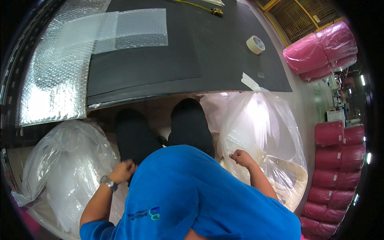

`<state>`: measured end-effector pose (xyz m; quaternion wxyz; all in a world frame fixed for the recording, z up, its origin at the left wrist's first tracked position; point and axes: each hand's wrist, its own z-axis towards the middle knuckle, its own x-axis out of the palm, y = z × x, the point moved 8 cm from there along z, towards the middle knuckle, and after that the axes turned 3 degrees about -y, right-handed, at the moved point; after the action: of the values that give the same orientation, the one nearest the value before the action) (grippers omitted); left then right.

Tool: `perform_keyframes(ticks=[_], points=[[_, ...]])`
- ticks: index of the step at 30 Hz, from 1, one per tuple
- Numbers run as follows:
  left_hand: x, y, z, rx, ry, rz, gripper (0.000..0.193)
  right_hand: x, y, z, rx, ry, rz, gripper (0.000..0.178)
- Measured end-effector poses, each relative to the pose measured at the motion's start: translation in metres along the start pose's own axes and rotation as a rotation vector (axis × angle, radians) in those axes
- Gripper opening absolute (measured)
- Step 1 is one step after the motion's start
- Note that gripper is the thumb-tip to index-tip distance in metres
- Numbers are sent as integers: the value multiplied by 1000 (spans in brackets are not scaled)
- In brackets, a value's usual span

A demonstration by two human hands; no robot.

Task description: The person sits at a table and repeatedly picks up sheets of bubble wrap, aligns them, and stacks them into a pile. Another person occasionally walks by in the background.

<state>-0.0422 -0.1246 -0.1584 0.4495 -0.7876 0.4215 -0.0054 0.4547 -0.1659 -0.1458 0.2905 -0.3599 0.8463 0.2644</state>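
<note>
My left hand [123, 171], with a metal watch on its wrist, is beside my left thigh at the edge of my blue shirt. Its fingers are partly hidden, and I cannot see anything held in it. To its left bulges a large clear plastic bag [74, 156] with white material inside. My right hand [241, 157] hovers in front of another clear plastic bag [276, 124], fingers curled closed. Whether something small is pinched in them is too small to tell. This second bag is fixed at its top to the table's edge by a white strip of tape [250, 82].
A dark table [152, 70] spans the front. Bubble wrap sheets [54, 84] cover its left side. A tape roll [255, 45] and a yellow-black tape measure [217, 12] lie on it. Pink wrapped bundles [332, 176] are stacked at right, near a yellow mesh fence [294, 22].
</note>
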Motion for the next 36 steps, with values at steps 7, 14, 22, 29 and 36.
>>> perform_keyframes(ticks=[7,14,22,29,36], points=[[33,14,-87,-167,482,-170,14,29,49,10,-277,239,-25,19],[-56,-28,8,43,-414,-124,15,62,84,29,-357,356,-309,30],[-65,-40,57,57,-430,-18,17,25,121,22,-422,347,-123,39],[-25,4,20,-96,-40,27,19,-25,187,-31,-699,647,-381,37],[45,25,-103,-244,871,-52,21,-134,334,-33,-978,344,-171,46]])
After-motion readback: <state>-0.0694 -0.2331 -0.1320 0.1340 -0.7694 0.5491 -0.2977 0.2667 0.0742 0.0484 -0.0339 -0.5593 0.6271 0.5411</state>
